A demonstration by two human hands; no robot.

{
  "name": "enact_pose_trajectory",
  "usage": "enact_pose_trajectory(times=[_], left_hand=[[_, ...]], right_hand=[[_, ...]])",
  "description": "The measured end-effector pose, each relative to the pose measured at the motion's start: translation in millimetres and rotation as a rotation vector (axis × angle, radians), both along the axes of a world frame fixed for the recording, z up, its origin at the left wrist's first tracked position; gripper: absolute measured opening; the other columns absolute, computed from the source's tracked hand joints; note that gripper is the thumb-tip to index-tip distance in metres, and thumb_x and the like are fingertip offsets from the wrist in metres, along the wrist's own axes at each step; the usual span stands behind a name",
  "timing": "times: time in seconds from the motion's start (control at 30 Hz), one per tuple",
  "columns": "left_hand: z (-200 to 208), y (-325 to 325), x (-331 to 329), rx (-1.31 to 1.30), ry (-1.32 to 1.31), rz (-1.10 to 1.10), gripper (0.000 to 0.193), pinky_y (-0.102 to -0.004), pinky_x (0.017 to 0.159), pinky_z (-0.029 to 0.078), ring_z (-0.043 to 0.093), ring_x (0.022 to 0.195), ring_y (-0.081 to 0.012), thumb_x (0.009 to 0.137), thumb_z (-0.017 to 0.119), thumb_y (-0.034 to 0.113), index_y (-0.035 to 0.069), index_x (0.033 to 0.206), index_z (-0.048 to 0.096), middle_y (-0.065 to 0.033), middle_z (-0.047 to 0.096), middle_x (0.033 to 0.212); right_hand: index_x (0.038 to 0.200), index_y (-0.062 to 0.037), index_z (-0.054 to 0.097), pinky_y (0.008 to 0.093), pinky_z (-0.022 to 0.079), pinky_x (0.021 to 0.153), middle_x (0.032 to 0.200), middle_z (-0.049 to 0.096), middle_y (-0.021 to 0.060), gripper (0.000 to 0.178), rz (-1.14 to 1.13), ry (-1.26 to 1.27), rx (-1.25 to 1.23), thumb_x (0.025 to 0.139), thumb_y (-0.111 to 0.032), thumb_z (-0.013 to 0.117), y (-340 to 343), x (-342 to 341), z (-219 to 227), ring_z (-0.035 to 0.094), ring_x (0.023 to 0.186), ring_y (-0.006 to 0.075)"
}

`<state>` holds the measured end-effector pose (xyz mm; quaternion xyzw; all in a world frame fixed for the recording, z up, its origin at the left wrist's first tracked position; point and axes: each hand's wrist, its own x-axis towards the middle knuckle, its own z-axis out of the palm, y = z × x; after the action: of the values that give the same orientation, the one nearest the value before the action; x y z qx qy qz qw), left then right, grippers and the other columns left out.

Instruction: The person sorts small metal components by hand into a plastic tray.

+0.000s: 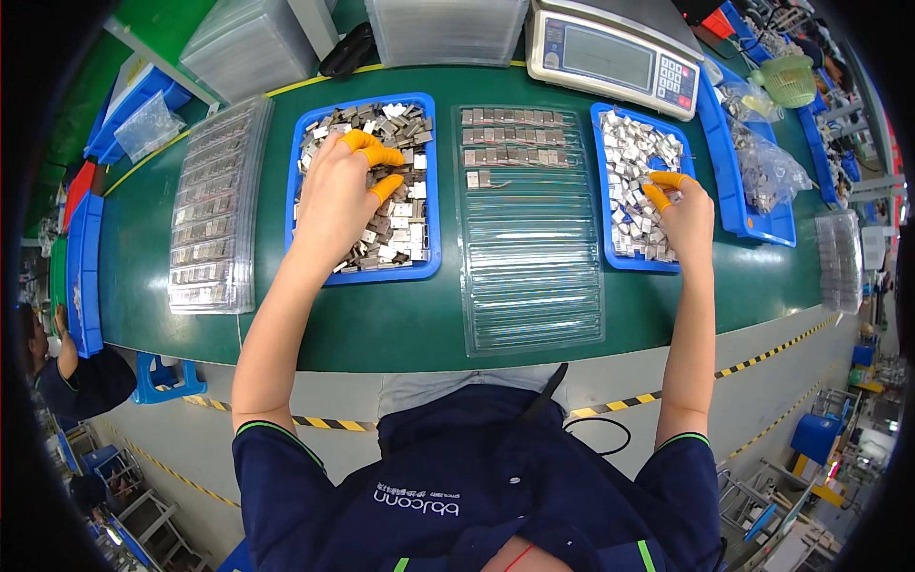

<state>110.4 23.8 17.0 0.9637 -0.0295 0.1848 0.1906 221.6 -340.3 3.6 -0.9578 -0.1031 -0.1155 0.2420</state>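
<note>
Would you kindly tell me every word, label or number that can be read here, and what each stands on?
Dark blue shirt: white chest lettering, upside down in view, its wording withheld.
White scale: keypad numbers, likewise withheld; smaller panel print is too small to read.

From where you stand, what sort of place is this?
Probably a factory assembly workshop: blue trays of small metallic parts, a digital scale on the green workbench, and striped tape on the floor suggest it.
</note>
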Motion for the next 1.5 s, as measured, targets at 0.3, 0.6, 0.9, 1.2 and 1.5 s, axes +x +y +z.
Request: enact_pose_trajectory(times=[0.3,0.6,0.9,1.2,1.5], left_hand=[[-9.2,4.7,5.8,0.025,-0.008,-0.002,0.015,-0.0337,0.08,0.045,0.058,0.089,-0.0259,0.074,0.067,0.005,0.003,0.089,0.067,-0.0109,0.063,0.091],[-4.5,11.0,-10.8,-1.485,0.155,0.085,0.027,-0.0273,0.083,0.05,0.062,0.09,-0.0184,0.084,0.06,0.005,-0.006,0.108,0.055,-0.0141,0.062,0.102],[-1.5,-25.0,-27.2,-1.547,0.288,0.094,0.03,-0.026,0.083,0.05,0.061,0.091,-0.0155,0.088,0.056,0.007,-0.003,0.116,0.054,-0.0144,0.06,0.109],[2.4,-51.7,-26.0,-1.467,0.419,-0.038,0.025,-0.0248,0.077,0.051,0.063,0.086,-0.0172,0.084,0.06,0.006,-0.004,0.106,0.057,-0.0147,0.064,0.1],[-2.7,-64.9,-27.2,-1.427,0.439,-0.099,0.025,-0.0246,0.076,0.051,0.063,0.088,-0.0177,0.084,0.061,0.005,-0.003,0.108,0.056,-0.0149,0.062,0.103]], right_hand=[[0.09,-0.004,0.069,0.0292,0.049,0.065,0.08,0.067,0.0115,0.023,-0.117,0.004,0.102,0.069,-0.011,0.076,-1.5,1.0,6.6,0.064,0.071,0.0197],[0.098,-0.002,0.067,0.0251,0.05,0.076,0.09,0.068,0.0084,0.025,-0.116,-0.001,0.432,0.074,-0.003,0.072,-16.8,9.1,-0.9,0.064,0.083,0.014],[0.1,0.0063,0.062,0.0245,0.051,0.078,0.098,0.066,0.0107,0.027,-0.008,0.036,0.709,0.074,0.005,0.069,-8.4,10.9,-3.1,0.064,0.089,0.0164],[0.097,0.0076,0.064,0.0237,0.05,0.079,0.095,0.066,0.012,0.022,-0.021,0.096,0.761,0.077,0.002,0.068,-12.7,6.4,2.0,0.063,0.087,0.0152],[0.092,0.0054,0.066,0.0216,0.049,0.071,0.086,0.068,0.0108,0.02,-0.102,0.069,0.783,0.075,-0.003,0.072,-24.7,9.0,-4.2,0.065,0.081,0.0137]])
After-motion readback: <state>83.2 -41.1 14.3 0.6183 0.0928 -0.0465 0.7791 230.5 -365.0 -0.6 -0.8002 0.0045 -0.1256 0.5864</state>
